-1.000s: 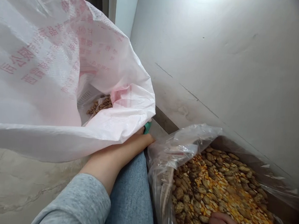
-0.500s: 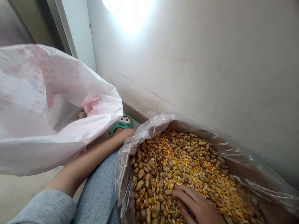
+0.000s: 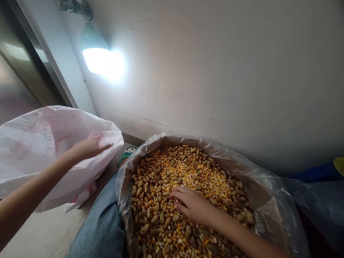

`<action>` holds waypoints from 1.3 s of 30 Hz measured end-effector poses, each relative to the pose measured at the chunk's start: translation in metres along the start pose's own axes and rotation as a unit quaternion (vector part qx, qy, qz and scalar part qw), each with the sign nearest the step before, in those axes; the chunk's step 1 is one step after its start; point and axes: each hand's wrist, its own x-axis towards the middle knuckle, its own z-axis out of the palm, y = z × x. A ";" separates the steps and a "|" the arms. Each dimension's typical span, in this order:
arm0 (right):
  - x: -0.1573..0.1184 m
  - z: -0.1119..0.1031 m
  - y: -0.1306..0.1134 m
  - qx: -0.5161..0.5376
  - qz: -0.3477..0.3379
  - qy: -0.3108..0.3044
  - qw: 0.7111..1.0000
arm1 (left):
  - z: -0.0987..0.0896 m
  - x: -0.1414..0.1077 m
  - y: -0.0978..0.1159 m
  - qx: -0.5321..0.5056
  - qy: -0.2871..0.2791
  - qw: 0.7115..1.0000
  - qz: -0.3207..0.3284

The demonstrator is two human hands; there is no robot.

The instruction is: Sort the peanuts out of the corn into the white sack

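Left hand (image 3: 88, 147) lifted to white bag (image 3: 20, 148), fingers unclear — right hand (image 3: 194, 204), fingers parted, on tan peanuts (image 3: 144, 229)

Peanuts (image 3: 144, 229) and corn (image 3: 199, 179) in a box (image 3: 251, 189), with an open white bag (image 3: 23, 146) beside it.
The tan peanuts are in their shells, mixed with loose yellow-orange kernels; clear plastic (image 3: 289, 225) lines the brown box and folds over its rim; the crumpled bag, printed in faded pink, gapes upward.
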 end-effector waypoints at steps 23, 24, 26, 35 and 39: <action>-0.022 -0.019 0.022 0.342 0.063 0.041 0.937 | -0.003 -0.037 0.181 -0.264 -0.003 0.925 0.274; -0.021 -0.020 0.025 0.413 0.091 0.035 0.905 | 0.001 -0.038 0.198 -0.380 -0.099 0.874 0.285; -0.020 -0.022 0.029 0.523 0.133 0.045 0.841 | 0.018 -0.037 0.228 -0.556 -0.290 0.745 0.226; -0.020 -0.041 0.010 0.333 0.084 0.152 0.927 | 0.082 -0.043 0.255 -0.707 -0.576 0.407 -0.046; -0.025 -0.046 -0.002 0.107 0.008 0.243 0.964 | 0.080 -0.038 0.251 -0.739 -0.536 0.405 -0.045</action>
